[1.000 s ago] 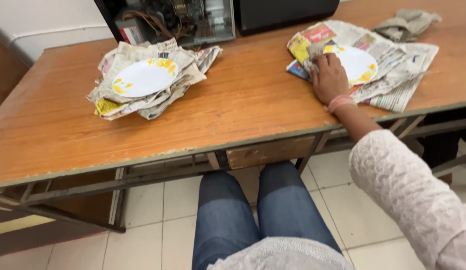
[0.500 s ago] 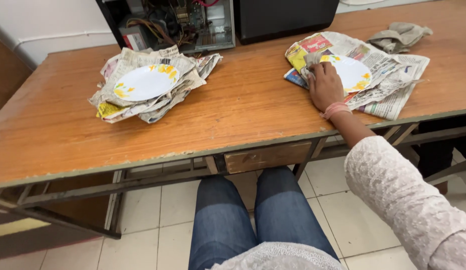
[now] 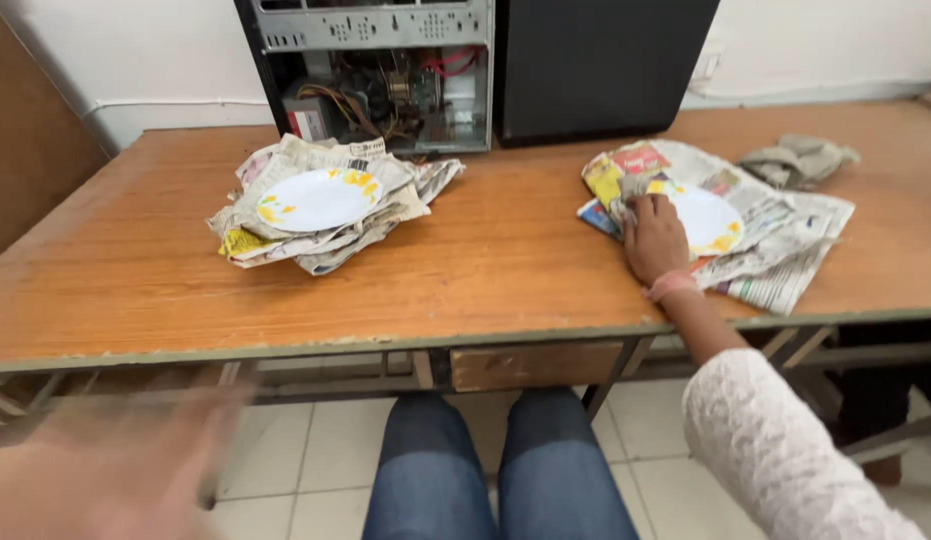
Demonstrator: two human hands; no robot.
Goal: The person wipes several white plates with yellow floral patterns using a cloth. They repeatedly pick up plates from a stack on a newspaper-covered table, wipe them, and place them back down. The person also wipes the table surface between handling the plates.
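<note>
The right hand lies palm down with its fingers held loosely together, resting on a spread of crumpled, colour-printed newspaper and touching the left rim of a round white plate with yellow floral marks; the fingertips reach a grey crumpled cloth wad pressed at the plate's far-left edge, though whether the fingers pinch that cloth cannot be told. A pink band circles the wrist just behind the hand, and a white lace sleeve covers the forearm nearer the camera. Beyond the hand and to its right, past the newspaper, sits a second bunched grey rag, well apart from the fingers. The left hand is a blurred shape low at the near left, below the edge of the worn wooden table, and touches nothing that can be made out; its state cannot be told. Far to the left of the right hand, a second white plate with yellow marks rests on its own heap of crumpled newspaper. Behind that heap stands an open metal computer case with exposed wiring, and beside it a closed black tower case, straight beyond the right hand. Blue-jeaned knees show under the table.
</note>
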